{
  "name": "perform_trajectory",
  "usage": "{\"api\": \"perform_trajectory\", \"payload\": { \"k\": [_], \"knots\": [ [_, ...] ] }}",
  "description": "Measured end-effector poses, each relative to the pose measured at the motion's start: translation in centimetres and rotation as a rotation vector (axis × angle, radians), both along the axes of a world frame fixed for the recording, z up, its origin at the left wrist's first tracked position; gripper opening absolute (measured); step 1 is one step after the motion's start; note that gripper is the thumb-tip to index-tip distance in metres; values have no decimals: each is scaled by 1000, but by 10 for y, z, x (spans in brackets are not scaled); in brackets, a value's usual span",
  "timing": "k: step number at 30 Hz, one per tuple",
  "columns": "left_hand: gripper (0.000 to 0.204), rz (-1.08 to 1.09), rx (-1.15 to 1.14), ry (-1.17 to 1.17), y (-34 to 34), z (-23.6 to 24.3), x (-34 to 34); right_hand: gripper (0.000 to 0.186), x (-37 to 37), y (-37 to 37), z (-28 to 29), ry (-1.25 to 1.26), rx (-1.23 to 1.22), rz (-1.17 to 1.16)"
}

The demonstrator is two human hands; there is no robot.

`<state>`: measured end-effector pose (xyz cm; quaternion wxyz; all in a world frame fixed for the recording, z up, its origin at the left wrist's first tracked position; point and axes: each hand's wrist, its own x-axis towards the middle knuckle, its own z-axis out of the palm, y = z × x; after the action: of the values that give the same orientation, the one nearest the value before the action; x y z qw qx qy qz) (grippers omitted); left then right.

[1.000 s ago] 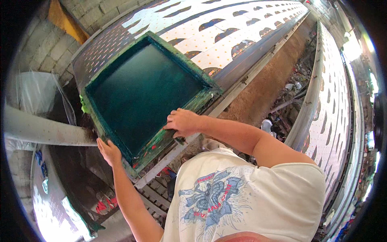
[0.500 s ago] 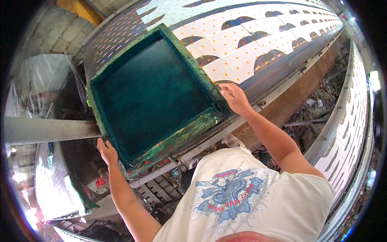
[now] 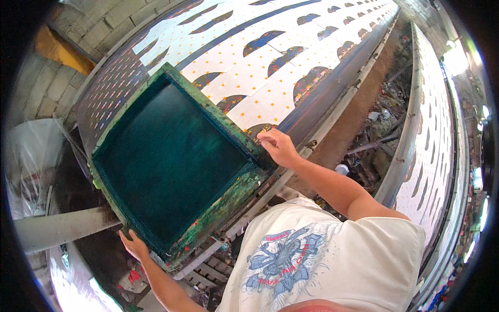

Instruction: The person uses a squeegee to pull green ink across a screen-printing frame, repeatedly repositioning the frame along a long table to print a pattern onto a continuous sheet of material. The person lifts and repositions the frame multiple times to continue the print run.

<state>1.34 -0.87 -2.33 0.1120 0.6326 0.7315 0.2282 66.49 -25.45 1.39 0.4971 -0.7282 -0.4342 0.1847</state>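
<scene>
A square green-stained wooden frame (image 3: 125,112) with a dark teal mesh (image 3: 171,166) rests at the near end of the long printing table. My left hand (image 3: 136,244) is beside its lower left edge, fingertips at or very near the wood, fingers apart. My right hand (image 3: 276,146) is at the outer right side near the frame's corner, fingers curled; what they hold, if anything, I cannot make out. Around the frame, white cut pieces with orange dots (image 3: 260,109) cover the table, with dark curved gaps between them.
A parallel table of white pieces (image 3: 423,156) runs along the right, beyond a rail (image 3: 345,99) and a littered brown gap (image 3: 387,104). At left are a pale post (image 3: 62,229), hanging clear plastic (image 3: 36,151), a yellow beam (image 3: 60,49) and a block wall (image 3: 112,21).
My right hand moved from the frame's near edge, a second ago, to its right side. The view has shifted, so the frame and left hand now appear lower than half a second ago.
</scene>
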Motion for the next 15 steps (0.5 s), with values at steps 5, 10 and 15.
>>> {"api": "perform_trajectory", "payload": {
  "k": [5,10,15],
  "knots": [
    [63,-2,8,9,-5,-2,-3,16,85,8,33,-213,-132,-159],
    [64,53,-81,89,-4,14,25,20,216,41,77,-349,-499,-194],
    [67,29,-5,152,-4,9,8,43,299,100,104,-277,-769,-115]
  ]
}}
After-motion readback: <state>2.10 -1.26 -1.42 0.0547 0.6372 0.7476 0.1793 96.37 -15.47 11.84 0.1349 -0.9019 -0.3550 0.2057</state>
